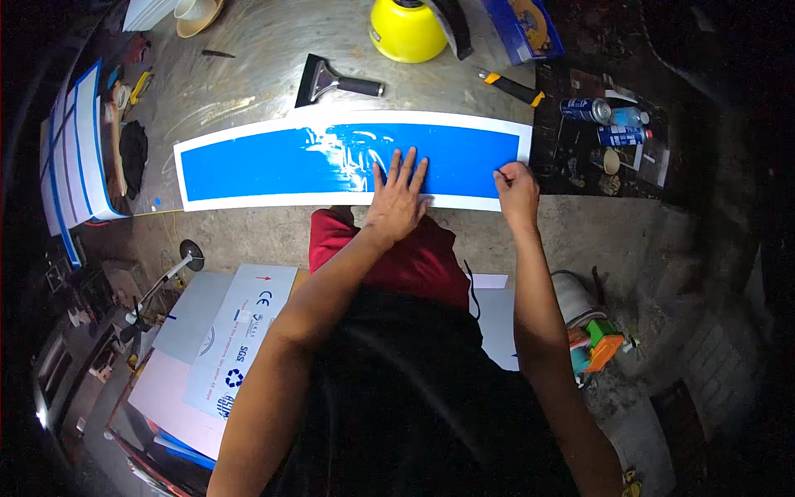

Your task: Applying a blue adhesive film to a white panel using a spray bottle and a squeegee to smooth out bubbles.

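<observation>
A long white board [273, 201] covered by a glossy, slightly wrinkled blue film [248, 166] lies along the table's near edge. White margins show around the blue. My left hand [399, 195] rests on the film right of the middle, fingers spread and flat, holding nothing. At the right end, my right hand [518, 192] is closed in a pinch at the film's edge. Its fingertips cover the spot they grip. Beyond the board lies a squeegee [338, 83] with a black handle and a wide blade. A yellow-and-black utility knife [509, 86] sits farther right.
On the metal table [265, 50] stands a yellow bottle [406, 31], with a blue box [522, 29] at the far right. Cans [585, 109] lie on a dark surface at right. White panels with blue strips [79, 157] stand at left. Printed cardboard [244, 331] lies below left.
</observation>
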The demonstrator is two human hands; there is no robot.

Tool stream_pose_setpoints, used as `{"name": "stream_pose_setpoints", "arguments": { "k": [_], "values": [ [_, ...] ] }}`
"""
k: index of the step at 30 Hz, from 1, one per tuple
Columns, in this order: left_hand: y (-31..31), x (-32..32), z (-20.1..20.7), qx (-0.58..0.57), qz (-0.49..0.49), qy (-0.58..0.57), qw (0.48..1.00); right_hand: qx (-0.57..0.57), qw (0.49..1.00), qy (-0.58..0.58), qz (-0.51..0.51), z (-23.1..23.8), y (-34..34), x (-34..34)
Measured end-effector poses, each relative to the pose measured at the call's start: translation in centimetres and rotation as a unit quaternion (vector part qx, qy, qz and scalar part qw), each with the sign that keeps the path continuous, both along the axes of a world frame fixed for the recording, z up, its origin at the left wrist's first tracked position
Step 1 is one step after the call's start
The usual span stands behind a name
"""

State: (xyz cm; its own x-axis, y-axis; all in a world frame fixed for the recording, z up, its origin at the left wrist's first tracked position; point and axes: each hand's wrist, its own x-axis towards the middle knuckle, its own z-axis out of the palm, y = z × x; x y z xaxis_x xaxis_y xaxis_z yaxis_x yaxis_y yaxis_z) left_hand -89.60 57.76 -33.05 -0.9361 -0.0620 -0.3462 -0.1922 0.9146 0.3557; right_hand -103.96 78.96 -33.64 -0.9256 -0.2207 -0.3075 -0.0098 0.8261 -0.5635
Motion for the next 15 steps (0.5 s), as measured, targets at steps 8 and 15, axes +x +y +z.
{"name": "stream_pose_setpoints", "arguments": {
  "k": [8, 15],
  "values": [
    [-3.7, 3.3, 1.3, 0.012, 0.093, 0.081, 0.992, -0.100, 0.974, 0.115, 0.168, 1.1, -9.1, -0.4],
    [-7.4, 7.8, 0.9, -0.040, 0.212, 0.039, 0.976, -0.116, 0.905, 0.218, 0.345, 0.6, -24.9, -2.5]
  ]
}}
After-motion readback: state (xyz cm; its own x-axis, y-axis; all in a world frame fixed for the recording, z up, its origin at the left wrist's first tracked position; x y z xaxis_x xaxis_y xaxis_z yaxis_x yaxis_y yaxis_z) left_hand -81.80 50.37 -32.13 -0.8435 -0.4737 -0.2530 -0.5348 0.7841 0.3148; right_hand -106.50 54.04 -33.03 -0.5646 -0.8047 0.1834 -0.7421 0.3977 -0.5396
